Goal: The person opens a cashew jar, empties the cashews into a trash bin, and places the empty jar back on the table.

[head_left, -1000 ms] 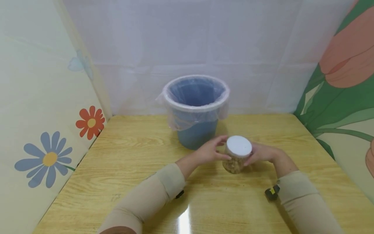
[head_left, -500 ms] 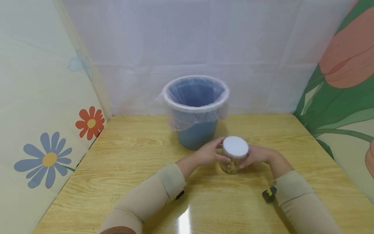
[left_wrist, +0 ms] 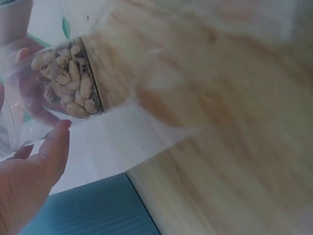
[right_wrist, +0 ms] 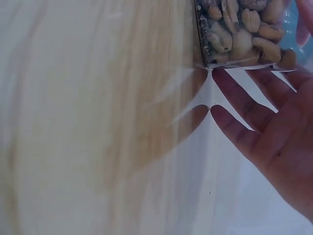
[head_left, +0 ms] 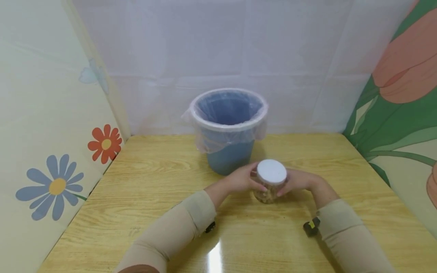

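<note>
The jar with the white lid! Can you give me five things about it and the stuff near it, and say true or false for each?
1. A left hand and a right hand are both on the jar. True.
2. The jar has no lid on. False: a white lid is on top.
3. A see-through bag hangs over the rim of the blue bin. True.
4. The jar is inside the bin. False: it is outside, in front of the bin.
5. Nut-like pieces fill the jar right to the top. False: the left wrist view shows them only in the lower part.
</note>
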`<state>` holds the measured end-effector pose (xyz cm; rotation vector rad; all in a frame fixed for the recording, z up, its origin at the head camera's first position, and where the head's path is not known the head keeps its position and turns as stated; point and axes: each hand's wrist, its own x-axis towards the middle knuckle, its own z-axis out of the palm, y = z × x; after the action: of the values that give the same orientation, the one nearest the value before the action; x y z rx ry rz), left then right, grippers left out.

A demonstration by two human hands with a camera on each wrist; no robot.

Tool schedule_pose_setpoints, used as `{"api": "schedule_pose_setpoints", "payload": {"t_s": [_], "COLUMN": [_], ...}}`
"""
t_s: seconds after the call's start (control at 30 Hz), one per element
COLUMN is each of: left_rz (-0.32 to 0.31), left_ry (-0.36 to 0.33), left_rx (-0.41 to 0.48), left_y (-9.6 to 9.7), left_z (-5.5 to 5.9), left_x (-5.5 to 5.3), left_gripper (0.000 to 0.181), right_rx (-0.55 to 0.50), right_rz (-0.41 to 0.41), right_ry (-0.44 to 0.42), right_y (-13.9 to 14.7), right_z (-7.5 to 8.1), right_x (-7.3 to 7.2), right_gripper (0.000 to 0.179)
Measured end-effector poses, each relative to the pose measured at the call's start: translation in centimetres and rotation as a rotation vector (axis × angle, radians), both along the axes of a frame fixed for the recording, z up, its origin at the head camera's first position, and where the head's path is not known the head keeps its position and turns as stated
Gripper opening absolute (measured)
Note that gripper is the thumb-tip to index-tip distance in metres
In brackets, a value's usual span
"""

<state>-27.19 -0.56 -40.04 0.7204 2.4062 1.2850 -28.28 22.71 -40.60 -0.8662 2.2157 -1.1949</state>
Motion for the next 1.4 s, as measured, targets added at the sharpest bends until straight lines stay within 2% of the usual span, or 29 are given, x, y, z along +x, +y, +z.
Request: {"api": "schedule_pose_setpoints", "payload": {"t_s": [0.3,0.5,0.8,1.1,1.23,1.4], "left_rz": [0.004,-0.006,-0.008,0.035,0.05,0.093], "left_ry": [-0.02,0.011,0.053,0.092,0.096,0.162], "left_rx": [0.016,0.028,0.09,0.125,0.163,0.174], "left_y": [-0.5,-0.9,-1.4,-2.0,-2.3,-2.5], "left_z": [0.4,0.8,2.2,3.5,3.6,3.6], "left_x": [0.0,-0.1,0.1,0.7,1.0,1.3], "left_gripper": [0.093,0.094,0.09,0.09,0.087,0.082], "right_rx": [-0.003,-0.031,-0.076,-0.14,-0.137,-0.158], "right_rz": [-0.012,-0.008,-0.031,-0.051,-0.057,-0.058], "right_ry": [0.024,0.092,0.093,0.122,0.142,0.177], "right_y": [-0.3,-0.4,-0.4,-0.9,-1.2,-1.6], "right_z": [0.4,1.1,1.6,2.5,3.0,3.3], "right_x": [0.1,0.3,0.4,0.8,1.1,1.1], "right_gripper": [0.093,0.099,0.094,0.092,0.092,0.09]}}
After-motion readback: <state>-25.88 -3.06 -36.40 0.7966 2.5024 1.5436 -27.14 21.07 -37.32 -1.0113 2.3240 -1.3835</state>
